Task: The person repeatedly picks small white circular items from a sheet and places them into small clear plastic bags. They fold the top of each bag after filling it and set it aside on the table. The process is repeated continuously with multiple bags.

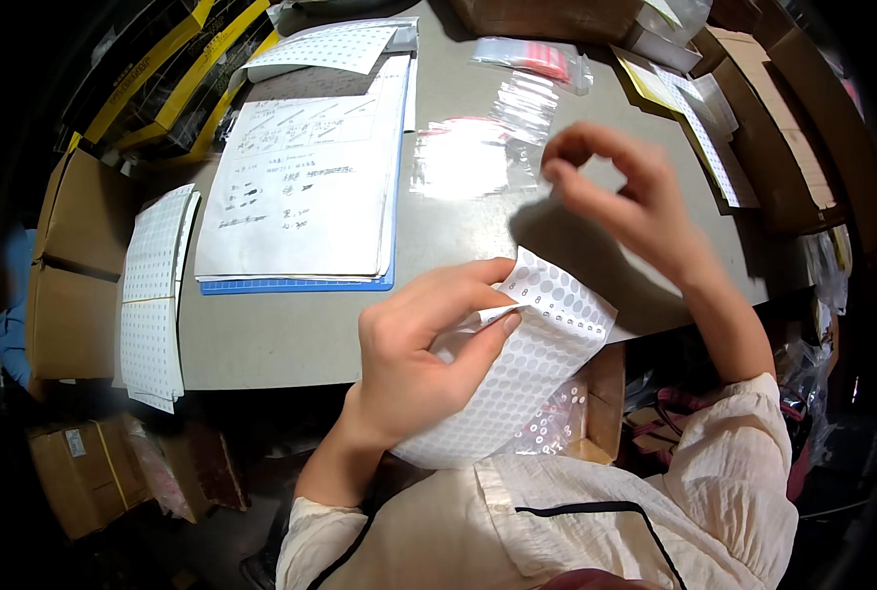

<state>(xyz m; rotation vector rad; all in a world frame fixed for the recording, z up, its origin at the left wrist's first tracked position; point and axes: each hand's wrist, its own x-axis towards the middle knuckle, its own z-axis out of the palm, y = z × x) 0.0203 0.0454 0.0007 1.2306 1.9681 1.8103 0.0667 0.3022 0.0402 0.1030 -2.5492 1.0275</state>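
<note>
My left hand [423, 344] pinches a sheet of round stickers [532, 364] between thumb and forefinger, over the table's front edge. The sheet is white with rows of grey dots and small printed marks, and its upper part is bent over. My right hand [620, 197] is raised above the table to the right, slightly blurred, apart from the sheet. Its thumb and forefinger come together in a pinch; anything between them is too small to make out. Beyond it lie clear plastic zip bags [463, 157], some in a spread pile.
A blue clipboard [296, 287] with handwritten papers [301, 197] lies at left, beside more sticker sheets [153, 295]. Cardboard boxes [79, 265] stand left, another box [773, 108] at right. Below the table edge, an open box [605, 403] holds small round pieces.
</note>
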